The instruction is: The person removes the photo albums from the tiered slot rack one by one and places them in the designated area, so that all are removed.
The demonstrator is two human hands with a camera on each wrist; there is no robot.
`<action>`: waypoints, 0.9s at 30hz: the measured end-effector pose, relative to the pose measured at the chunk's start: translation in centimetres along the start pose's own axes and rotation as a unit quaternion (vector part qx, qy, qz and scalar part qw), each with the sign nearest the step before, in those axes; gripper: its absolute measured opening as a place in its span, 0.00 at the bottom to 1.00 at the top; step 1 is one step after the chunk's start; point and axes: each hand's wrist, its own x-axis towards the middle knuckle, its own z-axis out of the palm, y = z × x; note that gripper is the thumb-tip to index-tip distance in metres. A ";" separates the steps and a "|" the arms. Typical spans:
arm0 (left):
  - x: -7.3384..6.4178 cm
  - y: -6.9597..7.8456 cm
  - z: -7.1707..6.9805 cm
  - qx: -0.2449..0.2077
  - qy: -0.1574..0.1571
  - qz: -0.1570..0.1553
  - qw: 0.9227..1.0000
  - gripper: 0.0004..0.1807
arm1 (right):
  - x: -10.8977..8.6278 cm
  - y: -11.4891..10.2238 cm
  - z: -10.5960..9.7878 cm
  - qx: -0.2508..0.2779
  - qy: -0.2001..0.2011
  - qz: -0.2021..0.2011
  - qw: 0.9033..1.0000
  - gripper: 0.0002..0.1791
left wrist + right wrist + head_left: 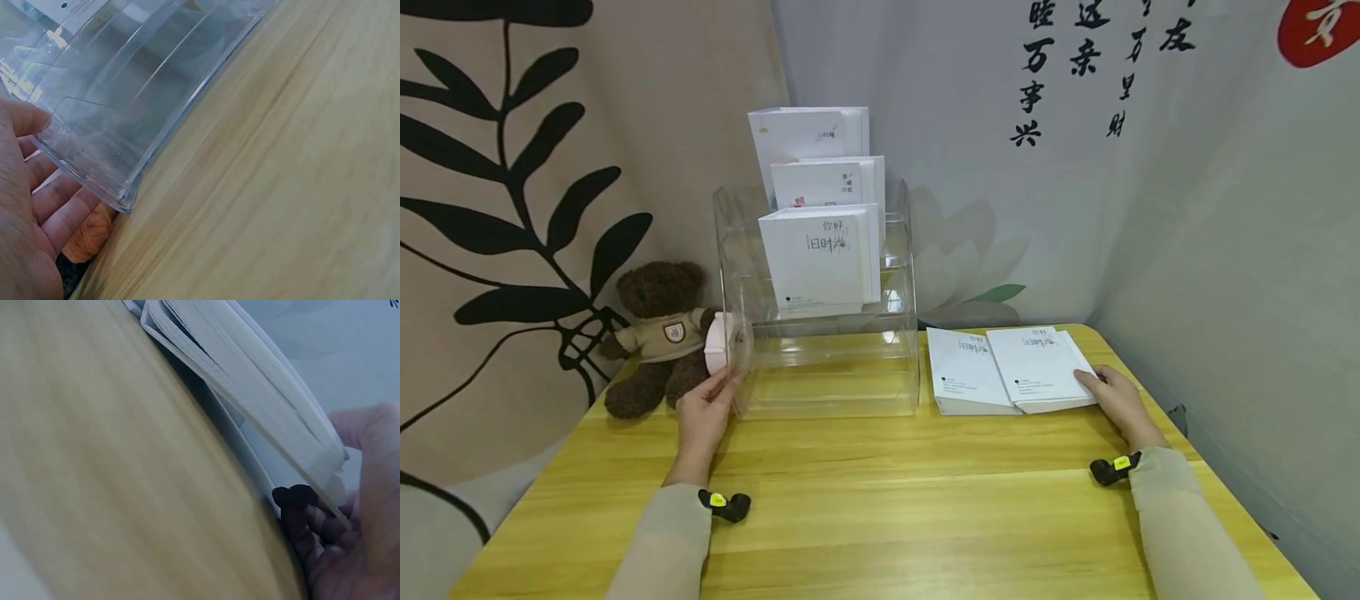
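My left hand (706,408) grips the lower left side of a clear tiered display rack (820,410). In the left wrist view, its thumb lies against the clear side panel and the other fingers are behind it. White books stand on three tiers, the lowest (820,262) in front. To the right, two more white books lie on the table. My right hand (1118,400) pinches the right edge of the right-hand book (1041,367), thumb on top, fingers under. The right wrist view shows that edge of the book (269,400) lifted off the wood. The left-hand book (966,375) lies right beside it.
A brown teddy bear (658,329) sits left of the rack, with a pale pink object (718,343) between them. An orange ball of yarn (90,234) shows below my left fingers. Fabric backdrops (955,100) rise behind the wooden table (887,517).
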 end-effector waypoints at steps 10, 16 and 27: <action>0.0 -0.3 0.1 -0.002 0.010 0.027 1.000 0.20 | -0.2 -0.1 0.1 -0.021 0.005 -0.012 1.000 0.48; 0.2 -0.2 0.1 -0.011 0.011 0.036 0.999 0.19 | -0.3 -0.1 -0.1 -0.042 0.013 -0.014 0.999 0.49; 0.0 -0.4 0.0 -0.008 0.002 0.020 1.000 0.20 | -0.3 0.3 0.2 -0.026 0.109 -0.031 0.993 0.36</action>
